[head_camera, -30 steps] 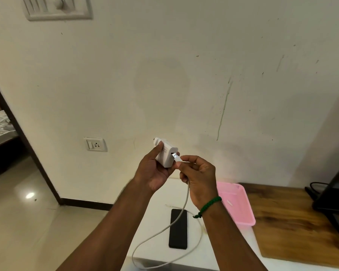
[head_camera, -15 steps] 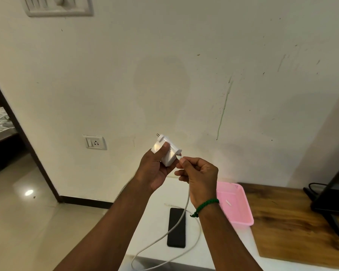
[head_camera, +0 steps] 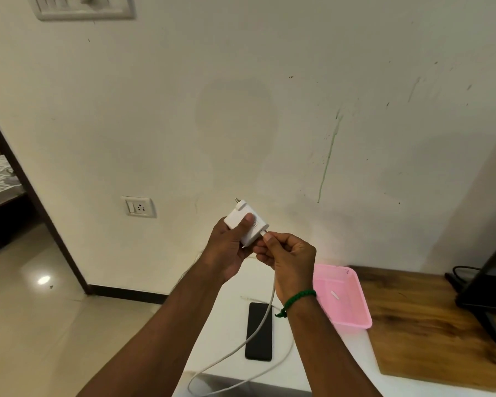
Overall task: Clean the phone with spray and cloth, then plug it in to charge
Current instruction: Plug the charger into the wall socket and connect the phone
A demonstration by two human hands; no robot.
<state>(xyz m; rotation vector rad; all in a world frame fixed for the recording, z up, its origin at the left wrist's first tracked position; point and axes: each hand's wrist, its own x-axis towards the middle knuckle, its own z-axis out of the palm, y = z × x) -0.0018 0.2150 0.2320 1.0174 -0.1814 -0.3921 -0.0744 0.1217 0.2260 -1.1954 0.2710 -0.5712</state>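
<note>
My left hand grips a white charger adapter in front of the wall, its pins pointing up and away. My right hand pinches the USB end of a white cable right at the adapter's port. The cable hangs down, crosses the black phone and loops near the table's front edge. The phone lies flat on the white table below my hands. A wall socket with a switch sits low on the wall to the left.
A pink plastic basket stands on the table right of the phone, next to a wooden surface. A dark monitor stand with cables is at the far right. A doorway opens at the left over a tiled floor.
The cable's plug has gone from just outside the adapter's port to sitting at it. My left hand turned the adapter, thumb now over its face.
</note>
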